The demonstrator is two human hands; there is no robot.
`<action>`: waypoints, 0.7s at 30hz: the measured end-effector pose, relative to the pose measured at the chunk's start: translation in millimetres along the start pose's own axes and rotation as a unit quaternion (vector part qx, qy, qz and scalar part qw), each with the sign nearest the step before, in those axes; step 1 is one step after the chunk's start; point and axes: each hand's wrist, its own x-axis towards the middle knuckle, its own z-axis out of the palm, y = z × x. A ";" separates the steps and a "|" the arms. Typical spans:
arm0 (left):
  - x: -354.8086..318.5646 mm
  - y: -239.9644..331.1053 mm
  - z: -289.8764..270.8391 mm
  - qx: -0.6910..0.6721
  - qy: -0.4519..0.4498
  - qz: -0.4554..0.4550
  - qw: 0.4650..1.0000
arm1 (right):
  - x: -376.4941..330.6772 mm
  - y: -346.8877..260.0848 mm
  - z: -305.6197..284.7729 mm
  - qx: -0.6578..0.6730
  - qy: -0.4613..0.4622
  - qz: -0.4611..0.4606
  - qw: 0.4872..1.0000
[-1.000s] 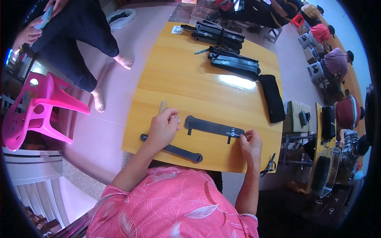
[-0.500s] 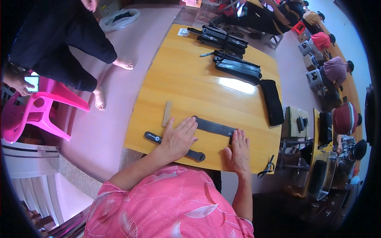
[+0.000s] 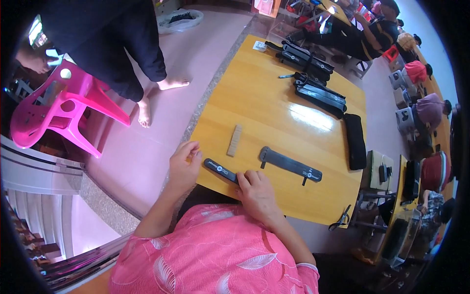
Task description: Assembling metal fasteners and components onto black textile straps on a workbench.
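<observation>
At the near edge of the bench [image 3: 274, 122], right hand [image 3: 258, 196], grasp unclear, seemingly steadies black round-ended strap [image 3: 221, 170]; lifting needs empty, loose left hand [image 3: 184, 165].

Hands [image 3: 257, 194] now off farther strip [image 3: 291, 164]

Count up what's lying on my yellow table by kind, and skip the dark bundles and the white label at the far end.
Dark flat strips: 2
Tan strip: 1
Long plain black piece: 1
Scissors: 1
Total: 5
</observation>
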 end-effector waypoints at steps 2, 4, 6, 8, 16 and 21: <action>-9.3 -7.7 -1.8 -0.151 0.048 -0.106 0.982 | 2.7 5.7 7.6 0.007 0.009 0.006 1.000; -17.8 -0.6 -0.2 -0.261 0.066 -0.153 0.951 | 2.4 6.1 5.0 0.010 0.016 0.012 1.000; -18.1 16.0 0.6 -0.373 0.081 -0.199 0.903 | -2.0 3.2 -8.5 0.189 0.023 0.091 0.978; -16.4 35.2 1.7 -0.480 -0.055 -0.265 0.835 | -5.7 0.8 -23.2 0.215 0.001 0.094 0.972; -10.3 68.1 31.5 -0.443 -0.139 -0.115 0.878 | -15.8 7.3 -47.6 0.212 0.051 0.066 0.974; -12.2 83.6 37.4 -0.467 -0.162 -0.084 0.865 | 8.7 1.7 -74.8 0.275 0.085 0.040 0.957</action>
